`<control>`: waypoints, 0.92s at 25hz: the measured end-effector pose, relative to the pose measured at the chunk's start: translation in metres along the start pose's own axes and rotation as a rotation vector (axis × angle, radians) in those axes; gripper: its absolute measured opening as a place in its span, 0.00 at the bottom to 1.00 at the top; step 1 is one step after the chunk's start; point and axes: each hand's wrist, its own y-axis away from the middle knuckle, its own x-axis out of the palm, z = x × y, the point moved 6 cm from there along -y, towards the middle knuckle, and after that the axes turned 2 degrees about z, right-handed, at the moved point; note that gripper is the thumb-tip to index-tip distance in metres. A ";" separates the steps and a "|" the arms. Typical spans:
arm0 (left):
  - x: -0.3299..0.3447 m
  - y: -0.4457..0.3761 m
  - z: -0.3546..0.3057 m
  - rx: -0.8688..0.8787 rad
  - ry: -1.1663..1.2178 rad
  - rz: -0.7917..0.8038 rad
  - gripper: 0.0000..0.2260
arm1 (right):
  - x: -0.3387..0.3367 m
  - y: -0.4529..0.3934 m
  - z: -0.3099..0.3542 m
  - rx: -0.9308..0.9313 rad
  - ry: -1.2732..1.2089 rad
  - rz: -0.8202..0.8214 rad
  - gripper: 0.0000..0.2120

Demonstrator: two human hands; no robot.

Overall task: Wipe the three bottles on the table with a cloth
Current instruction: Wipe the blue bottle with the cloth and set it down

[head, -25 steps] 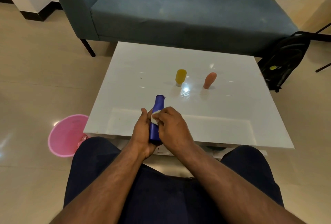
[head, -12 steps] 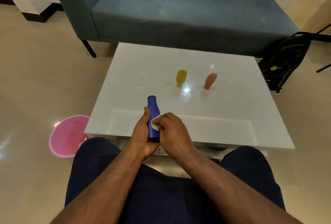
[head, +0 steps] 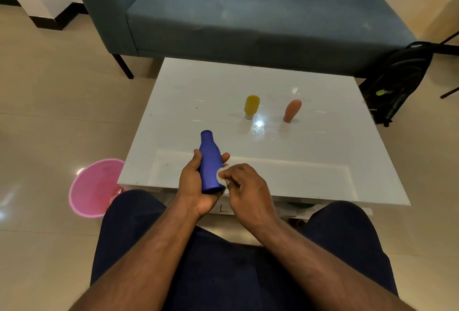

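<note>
My left hand (head: 196,186) grips a blue bottle (head: 210,164) over the near edge of the white table (head: 310,151), neck pointing away and tilted a little left. My right hand (head: 246,186) pinches a small white cloth (head: 221,177) against the bottle's lower right side. Most of the cloth is hidden by my fingers. A yellow bottle (head: 251,106) stands cap-down at the table's middle. To its right a leaning orange bottle (head: 292,110) stands apart from it.
A blue-grey sofa (head: 248,17) runs behind the table. A pink bucket (head: 92,186) sits on the floor at the table's near left corner. A black backpack (head: 397,82) leans at the right. My knees are under the table's near edge.
The blue bottle has turned from leaning right to leaning left. My right hand with the cloth has slid from the bottle's middle down toward its base on the right side.
</note>
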 end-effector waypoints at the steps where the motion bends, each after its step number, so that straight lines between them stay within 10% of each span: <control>1: 0.000 0.000 0.000 -0.004 -0.002 0.001 0.23 | 0.000 0.005 0.005 -0.037 -0.014 -0.001 0.09; 23: 0.006 0.008 0.007 -0.025 -0.164 -0.007 0.15 | -0.017 -0.048 -0.008 0.169 -0.147 -0.027 0.06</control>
